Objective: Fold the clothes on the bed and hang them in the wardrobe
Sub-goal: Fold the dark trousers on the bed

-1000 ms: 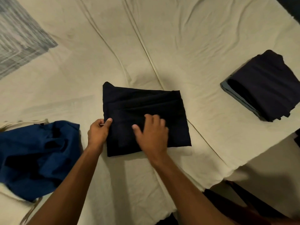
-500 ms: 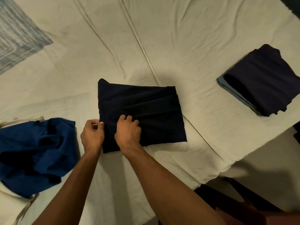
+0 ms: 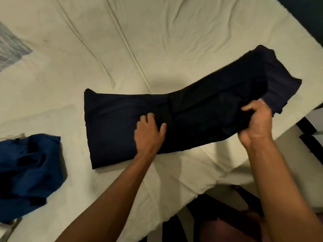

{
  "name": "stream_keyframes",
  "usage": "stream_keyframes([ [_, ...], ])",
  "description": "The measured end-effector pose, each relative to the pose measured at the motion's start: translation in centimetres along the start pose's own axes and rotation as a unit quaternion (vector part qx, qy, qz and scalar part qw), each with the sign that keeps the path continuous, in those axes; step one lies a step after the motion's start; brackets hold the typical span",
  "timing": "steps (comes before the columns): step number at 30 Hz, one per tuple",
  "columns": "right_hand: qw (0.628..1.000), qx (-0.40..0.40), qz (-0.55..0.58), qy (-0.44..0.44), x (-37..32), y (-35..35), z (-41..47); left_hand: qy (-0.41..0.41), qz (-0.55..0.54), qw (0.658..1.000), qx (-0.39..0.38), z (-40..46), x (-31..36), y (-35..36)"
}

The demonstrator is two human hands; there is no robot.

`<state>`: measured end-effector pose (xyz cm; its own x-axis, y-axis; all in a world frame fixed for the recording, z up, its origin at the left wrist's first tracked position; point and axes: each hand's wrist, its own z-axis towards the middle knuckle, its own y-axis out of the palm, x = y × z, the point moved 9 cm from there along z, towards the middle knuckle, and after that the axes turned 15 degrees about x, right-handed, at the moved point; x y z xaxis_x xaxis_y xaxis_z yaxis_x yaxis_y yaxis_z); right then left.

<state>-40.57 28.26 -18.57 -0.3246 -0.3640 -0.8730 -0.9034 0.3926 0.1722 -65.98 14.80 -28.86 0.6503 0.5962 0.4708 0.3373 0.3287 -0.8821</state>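
Observation:
A black folded garment (image 3: 113, 123) lies in the middle of the cream bed sheet (image 3: 174, 41). My left hand (image 3: 150, 131) rests on its right part, fingers spread and pressing down. My right hand (image 3: 255, 119) grips the near edge of a dark navy folded stack (image 3: 279, 75), which is tilted and lifted off the bed at the right. The stack's left end overlaps or touches the black garment; where one ends and the other begins is hard to tell.
A crumpled blue garment (image 3: 29, 172) lies at the left near the bed's front edge. A grey patterned cloth (image 3: 10, 48) shows at the upper left. The bed's edge runs diagonally at the right, with floor and dark objects (image 3: 309, 137) beyond it.
My right hand left the black garment, reached right and took hold of the dark navy stack, lifting it toward the black one. My left hand moved from the garment's left edge onto its top.

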Motion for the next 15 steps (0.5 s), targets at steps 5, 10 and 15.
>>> stream_keyframes([
  [5, 0.985, 0.093, -0.143, -0.009, 0.8, -6.1, 6.2, -0.02, 0.15, 0.987, -0.057, -0.5, 4.3, 5.2],
  [10, 0.979, 0.115, -0.165, 0.026, 2.9, -7.7, 8.6, -0.035, 0.161, 0.985, -0.049, 0.3, 4.1, 4.9],
  [15, 0.982, 0.089, -0.163, 0.039, 3.0, -7.2, 9.1, -0.055, 0.061, 0.994, -0.065, 2.1, 3.3, 2.7],
])
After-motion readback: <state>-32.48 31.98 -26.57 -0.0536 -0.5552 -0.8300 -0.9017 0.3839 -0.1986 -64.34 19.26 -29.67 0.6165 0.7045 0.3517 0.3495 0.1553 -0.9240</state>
